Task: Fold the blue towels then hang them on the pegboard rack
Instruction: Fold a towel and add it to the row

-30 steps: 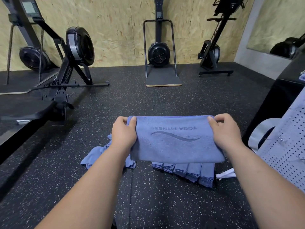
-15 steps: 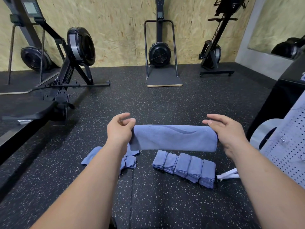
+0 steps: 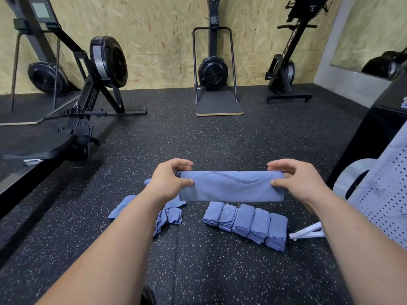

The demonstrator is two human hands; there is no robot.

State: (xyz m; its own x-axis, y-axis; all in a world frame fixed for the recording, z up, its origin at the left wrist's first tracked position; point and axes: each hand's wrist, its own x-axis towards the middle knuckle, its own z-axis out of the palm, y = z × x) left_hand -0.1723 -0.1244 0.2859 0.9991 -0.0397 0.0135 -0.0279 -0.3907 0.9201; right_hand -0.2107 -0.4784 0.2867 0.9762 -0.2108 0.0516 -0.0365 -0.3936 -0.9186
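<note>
The left grip (image 3: 169,182) and the right grip (image 3: 296,181) each pinch one end of a folded blue towel (image 3: 231,189). Each thumb lies on the near face and the fingers curl over the top fold, so the towel hangs stretched level in the air above the floor (image 3: 220,139).

The dark speckled floor lies open beyond the towel as far as the chipboard wall (image 3: 154,40). A rowing machine (image 3: 103,62) takes up the left side, its rail running along the left edge. A ski trainer (image 3: 212,69) stands at the wall in the middle, with an upended rower (image 3: 284,69) to its right. A black box (image 3: 374,133) and the perforated pegboard rack (image 3: 387,194) close off the right edge, the rack near the right forearm.

On the floor under the held towel, a row of five folded towels (image 3: 246,225) lean on one another, the last just beside the rack's white foot (image 3: 308,232). A loose heap of unfolded towels (image 3: 123,210) lies to the left, partly hidden by the left forearm.
</note>
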